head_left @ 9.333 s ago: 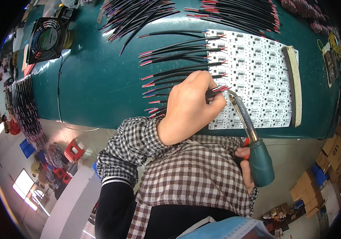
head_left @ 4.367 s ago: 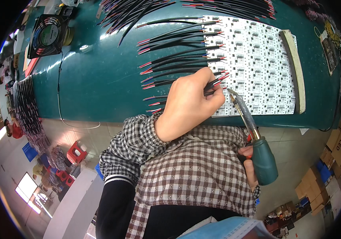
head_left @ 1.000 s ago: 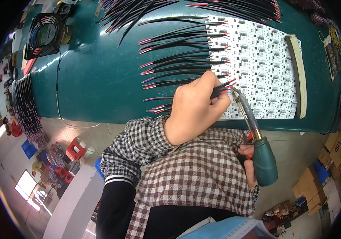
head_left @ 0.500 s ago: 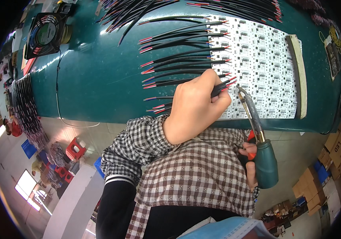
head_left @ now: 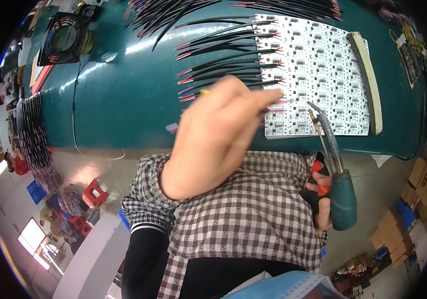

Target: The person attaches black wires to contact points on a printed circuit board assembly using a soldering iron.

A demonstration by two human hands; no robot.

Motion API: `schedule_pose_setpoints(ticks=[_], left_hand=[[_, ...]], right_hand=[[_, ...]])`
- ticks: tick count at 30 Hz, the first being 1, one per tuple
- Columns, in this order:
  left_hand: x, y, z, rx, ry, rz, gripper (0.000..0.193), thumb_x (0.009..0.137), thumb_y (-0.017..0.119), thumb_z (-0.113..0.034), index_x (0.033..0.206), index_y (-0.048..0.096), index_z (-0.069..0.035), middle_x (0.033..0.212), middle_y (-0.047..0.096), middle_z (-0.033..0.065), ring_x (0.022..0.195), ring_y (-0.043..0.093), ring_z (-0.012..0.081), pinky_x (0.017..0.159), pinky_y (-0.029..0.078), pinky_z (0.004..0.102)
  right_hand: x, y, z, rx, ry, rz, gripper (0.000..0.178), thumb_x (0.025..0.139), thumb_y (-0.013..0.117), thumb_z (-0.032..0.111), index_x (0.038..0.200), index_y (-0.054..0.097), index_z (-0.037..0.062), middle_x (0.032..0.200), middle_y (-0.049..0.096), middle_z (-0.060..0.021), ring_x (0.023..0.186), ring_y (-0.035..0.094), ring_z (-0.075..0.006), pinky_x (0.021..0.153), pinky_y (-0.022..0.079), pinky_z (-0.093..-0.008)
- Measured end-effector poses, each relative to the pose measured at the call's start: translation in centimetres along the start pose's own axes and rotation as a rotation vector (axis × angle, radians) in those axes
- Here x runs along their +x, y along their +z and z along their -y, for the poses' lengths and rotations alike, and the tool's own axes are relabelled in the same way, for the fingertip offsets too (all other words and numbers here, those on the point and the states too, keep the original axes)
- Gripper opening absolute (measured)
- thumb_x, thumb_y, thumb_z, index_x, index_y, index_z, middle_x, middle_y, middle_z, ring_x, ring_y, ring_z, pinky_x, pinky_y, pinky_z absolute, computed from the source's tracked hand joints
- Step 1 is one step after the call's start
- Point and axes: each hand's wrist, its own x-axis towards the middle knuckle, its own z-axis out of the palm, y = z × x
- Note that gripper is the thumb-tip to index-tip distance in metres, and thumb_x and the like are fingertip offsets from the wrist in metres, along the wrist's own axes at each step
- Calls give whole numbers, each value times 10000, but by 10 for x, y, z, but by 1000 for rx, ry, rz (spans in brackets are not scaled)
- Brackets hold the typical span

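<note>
My left hand [head_left: 216, 132], smeared by motion, is closed over the near left corner of a white circuit board sheet [head_left: 323, 74]. Red wire ends [head_left: 276, 105] of black cable poke out under its stretched forefinger; the rest is hidden by the hand. Up the sheet's left edge lies a row of black cables [head_left: 228, 65], their stripped ends on the board. My right hand [head_left: 321, 199] grips a soldering iron [head_left: 344, 199] with a dark green handle. Its tip hangs over the sheet, right of the wire ends and apart from them. A red and black part shows at those fingers.
A grey-beige bar [head_left: 368, 82] lies along the sheet's right edge. Bundles of black cable [head_left: 166, 17] lie at the back of the green table [head_left: 119, 109]. A small fan [head_left: 66, 39] stands at the far left, its cord running down the table. Cardboard boxes [head_left: 390, 231] stand right, below.
My left hand has drawn left and slightly nearer me, and its forefinger has straightened. The iron's tip has shifted right, away from the wire ends. The whole view has shifted slightly.
</note>
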Motion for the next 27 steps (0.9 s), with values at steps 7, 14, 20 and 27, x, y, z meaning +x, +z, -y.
schedule_pose_setpoints(ticks=[7, 14, 20, 27], left_hand=[[5, 40, 32, -75, -377, 79, 179, 816, 689, -100, 926, 613, 20, 809, 682, 136, 659, 638, 191, 604, 497, 302], [7, 41, 29, -9, -322, 42, 186, 803, 676, -119, 868, 585, 29, 799, 683, 134, 634, 638, 188, 571, 497, 299], [5, 43, 32, 6, -298, 11, 202, 776, 693, -103, 836, 558, 35, 778, 675, 134, 640, 633, 165, 572, 498, 292], [5, 43, 32, -51, -318, 23, 198, 768, 684, -90, 824, 546, 41, 765, 673, 134, 643, 609, 132, 577, 491, 285]], right_hand=[[16, -7, -9, -170, -220, 269, 548, 993, 526, 332, 1341, 415, -77, 1258, 523, -205, 1212, 551, -345, 877, 573, -410], [11, -5, -15, -113, -151, 168, 540, 929, 626, 280, 1299, 444, -69, 1189, 553, -193, 1149, 581, -319, 901, 563, -429], [11, -14, -17, -125, -201, 189, 521, 837, 768, 255, 1175, 544, -73, 1003, 645, -166, 979, 667, -305, 870, 580, -414], [10, 1, -7, -61, -74, 103, 516, 802, 817, 245, 1122, 584, -86, 998, 655, -175, 964, 681, -289, 781, 605, -370]])
